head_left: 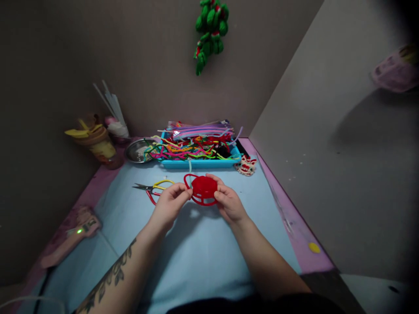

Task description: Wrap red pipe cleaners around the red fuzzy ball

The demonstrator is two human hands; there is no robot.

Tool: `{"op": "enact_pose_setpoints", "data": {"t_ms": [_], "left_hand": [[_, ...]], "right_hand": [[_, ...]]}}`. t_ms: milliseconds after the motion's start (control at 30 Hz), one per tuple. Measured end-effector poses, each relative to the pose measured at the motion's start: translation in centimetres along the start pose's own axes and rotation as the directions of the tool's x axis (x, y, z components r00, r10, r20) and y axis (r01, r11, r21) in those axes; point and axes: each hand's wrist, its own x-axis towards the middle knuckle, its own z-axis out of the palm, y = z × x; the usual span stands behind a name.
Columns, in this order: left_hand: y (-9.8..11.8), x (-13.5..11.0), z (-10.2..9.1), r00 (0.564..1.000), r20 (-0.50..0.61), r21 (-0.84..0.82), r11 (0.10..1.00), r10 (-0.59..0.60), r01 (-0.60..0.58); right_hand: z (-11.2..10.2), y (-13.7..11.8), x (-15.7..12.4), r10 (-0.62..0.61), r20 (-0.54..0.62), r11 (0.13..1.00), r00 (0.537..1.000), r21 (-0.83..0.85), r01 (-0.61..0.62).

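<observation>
Both my hands hold a red pipe-cleaner piece [203,189] above the light blue table mat [196,244]. It has a dense red coil in the middle and red loops around it. My left hand [170,203] pinches its left edge with thumb and fingertips. My right hand [229,201] grips its right side, fingers curled round it. Just left of my left hand lie small scissors [151,188] with yellow and red loops beside them.
A blue tray [199,163] piled with many coloured pipe cleaners stands behind the piece. A metal dish [137,150], a cup with yellow bits [98,144], a small lion-head figure [246,165], a pink glue gun [70,237] and a green wall ornament [211,26] surround the mat.
</observation>
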Motion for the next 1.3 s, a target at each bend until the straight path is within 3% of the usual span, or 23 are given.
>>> {"op": "enact_pose_setpoints", "data": {"t_ms": [333,600,833,933,1000,1067,1200,1300], "left_hand": [[-1.1,0.3,0.0,0.997,-0.070,-0.048,0.999,0.019,-0.022],[-0.9,0.1,0.1,0.999,-0.050,-0.063,0.998,-0.002,-0.001],[-1.1,0.3,-0.2,0.984,-0.179,-0.024,0.999,0.021,-0.025],[-1.2,-0.2,0.0,0.996,0.046,-0.085,0.993,-0.073,0.077],[-1.2,-0.8,0.4,0.963,0.256,-0.168,0.977,-0.083,0.129],[-1.3,-1.2,0.8,0.934,0.354,-0.235,0.961,-0.055,0.146],[-1.2,-1.3,1.3,0.939,0.340,-0.340,0.923,-0.057,0.179],[-1.0,-0.9,0.9,0.966,0.242,-0.438,0.879,-0.087,0.189]], "right_hand": [[0.2,0.2,-0.1,0.051,0.065,0.998,0.997,0.029,-0.053],[0.3,0.3,0.2,0.097,0.025,0.988,0.995,0.122,-0.099],[0.3,0.0,0.1,0.171,-0.019,0.938,0.985,0.310,-0.157],[-0.2,-0.6,-0.7,0.122,0.002,0.935,0.992,0.335,-0.116],[-0.5,-1.2,-1.1,0.064,0.026,0.942,0.998,0.329,-0.069],[-0.8,-1.9,-1.3,0.012,0.068,0.957,0.998,0.287,-0.031],[-0.9,-2.4,-0.6,0.035,0.125,0.990,0.992,0.128,-0.051],[-0.5,-1.9,0.2,0.053,0.003,0.992,0.999,0.112,-0.053]]}}
